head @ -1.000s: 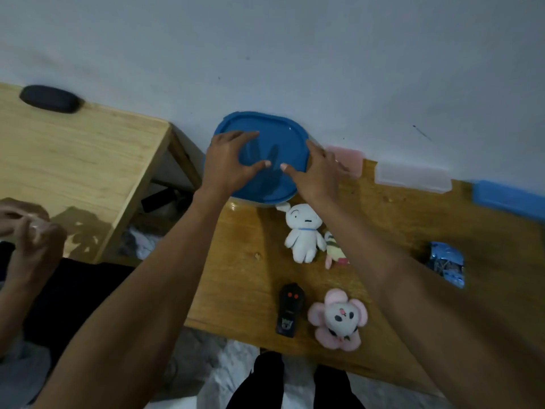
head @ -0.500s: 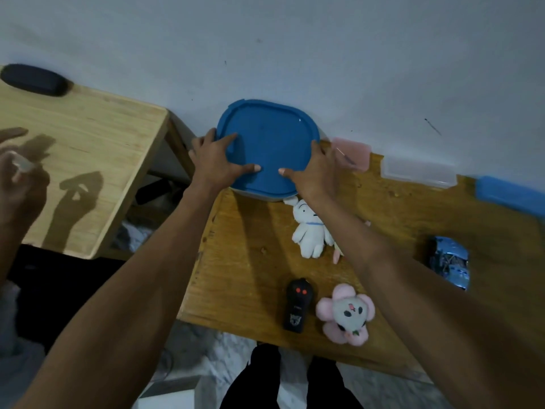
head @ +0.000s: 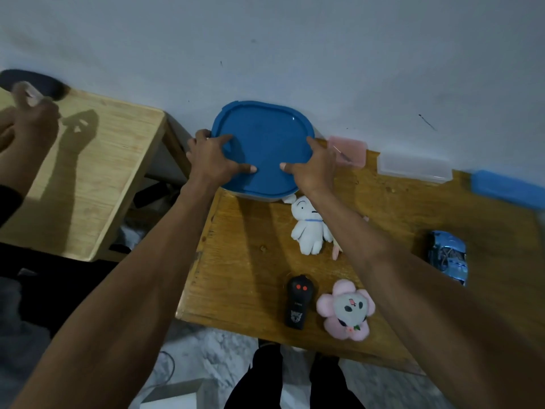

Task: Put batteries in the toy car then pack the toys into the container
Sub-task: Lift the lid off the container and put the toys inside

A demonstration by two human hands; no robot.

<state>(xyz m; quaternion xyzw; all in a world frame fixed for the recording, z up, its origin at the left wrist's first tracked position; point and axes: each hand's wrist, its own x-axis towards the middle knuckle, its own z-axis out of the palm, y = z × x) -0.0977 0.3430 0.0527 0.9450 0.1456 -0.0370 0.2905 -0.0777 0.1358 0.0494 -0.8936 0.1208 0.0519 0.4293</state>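
Note:
A container with a blue lid stands at the back of the wooden table, against the wall. My left hand grips its left edge, thumb pressed on the lid. My right hand holds the right edge the same way. In front of the container lies a white plush rabbit, partly under my right forearm. A black remote control and a pink flower plush lie near the front edge. The blue toy car sits at the right.
A pink box, a clear box and a blue lid line the wall at the right. A lighter wooden table stands to the left, where another person's hand holds a small object. A gap separates the tables.
My hands slid outward from the lid's top to its left and right edges. The other person's hand rose at the far left.

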